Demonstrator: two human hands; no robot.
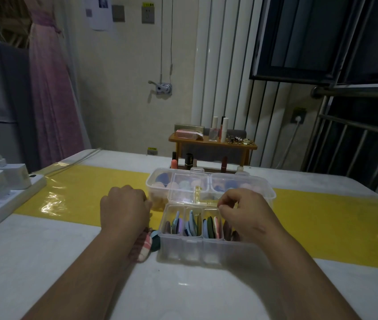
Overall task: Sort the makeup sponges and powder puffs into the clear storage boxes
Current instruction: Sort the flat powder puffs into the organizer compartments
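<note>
In the head view, a clear divided box [190, 241] stands near on the white table [44, 262], with flat powder puffs [208, 224] standing on edge in its compartments. Its lid [190, 190] is raised and leans toward the far side. Behind it, touching or just beside, is a larger clear box [158, 183] that holds rounded makeup sponges [160, 180] in blue and pink.

The right hand [245, 215] is over the right end of the near box, thumb and forefinger pinched narrow at the far rim; whether something small is between them, I cannot tell. The left hand [124, 210] is curled closed just left of the boxes; what it holds, if anything, is hidden. Under the left wrist lie a checked pink puff [143, 247] and a dark teal puff [155, 239], on the table beside the near box.

The sorting seems almost finished. I think the next move calls for lifting these two puffs and slipping them on edge into a free compartment.
</note>
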